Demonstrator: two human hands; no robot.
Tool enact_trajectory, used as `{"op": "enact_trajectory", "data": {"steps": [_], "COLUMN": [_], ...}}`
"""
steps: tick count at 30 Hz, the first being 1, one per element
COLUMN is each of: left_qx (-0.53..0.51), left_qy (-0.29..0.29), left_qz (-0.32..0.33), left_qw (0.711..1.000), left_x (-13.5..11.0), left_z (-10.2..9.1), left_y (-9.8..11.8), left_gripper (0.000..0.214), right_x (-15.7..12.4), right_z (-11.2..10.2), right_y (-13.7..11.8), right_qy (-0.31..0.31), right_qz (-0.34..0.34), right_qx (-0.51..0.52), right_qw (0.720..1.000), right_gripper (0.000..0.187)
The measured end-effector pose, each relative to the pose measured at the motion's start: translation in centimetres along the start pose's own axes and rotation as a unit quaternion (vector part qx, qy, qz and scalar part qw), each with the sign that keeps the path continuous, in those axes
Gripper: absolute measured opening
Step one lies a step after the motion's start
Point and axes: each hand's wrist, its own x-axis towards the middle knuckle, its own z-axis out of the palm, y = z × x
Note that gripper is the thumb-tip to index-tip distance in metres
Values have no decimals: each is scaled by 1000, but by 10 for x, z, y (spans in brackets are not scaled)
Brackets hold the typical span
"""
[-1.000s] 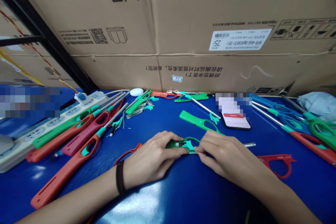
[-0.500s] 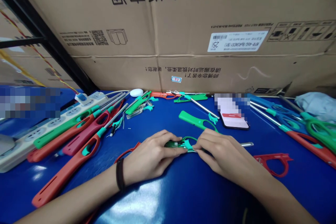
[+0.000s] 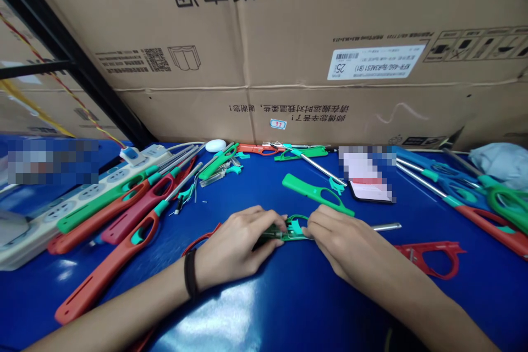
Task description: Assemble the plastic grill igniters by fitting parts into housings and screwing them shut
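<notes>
Between my hands lies an opened green gas lighter [image 3: 291,237], its inner parts showing. My left hand [image 3: 243,239] is closed around its handle end, fingers over a dark clear tank. The fingers of my right hand [image 3: 344,239] are pinched together at the teal trigger [image 3: 296,226] and the edge of the shell; their exact grip is partly hidden. A metal tube [image 3: 388,226] sticks out beyond my right hand. Just behind lies a loose green shell half [image 3: 307,190], and a red shell half [image 3: 437,259] is to the right.
Several lighters, one a long red lighter [image 3: 111,269], lie at the left beside a white power strip [image 3: 93,192]. Others, including a red-orange lighter [image 3: 490,228], are at the right. A phone [image 3: 371,190] and small teal parts [image 3: 337,186] lie behind. A cardboard box [image 3: 289,66] stands at the back.
The teal trigger has turned and sits deeper in the green shell. My right fingertips have shifted slightly, and my left fingers have drawn back a little along the handle.
</notes>
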Motion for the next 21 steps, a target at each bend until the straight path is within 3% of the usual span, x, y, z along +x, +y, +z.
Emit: {"op": "enact_trajectory", "data": {"steps": [6,15,21], "left_qx": [52,108,129], "left_qy": [-22,-47,-36], "left_qz": [26,57,61], "left_qw": [998,991,989], "left_x": [0,-2,-2], "left_z": [1,2,2], "left_y": [-1,0,1], "left_gripper": [37,35,35], "right_x": [2,0,-2], "right_z": [-4,-5,-16], "right_y": [8,15,22], "right_qy": [-22,-12,43], "right_qz": [34,51,95], "right_qx": [84,152,166], "right_qw": [996,987,981], "right_gripper": [21,19,13]}}
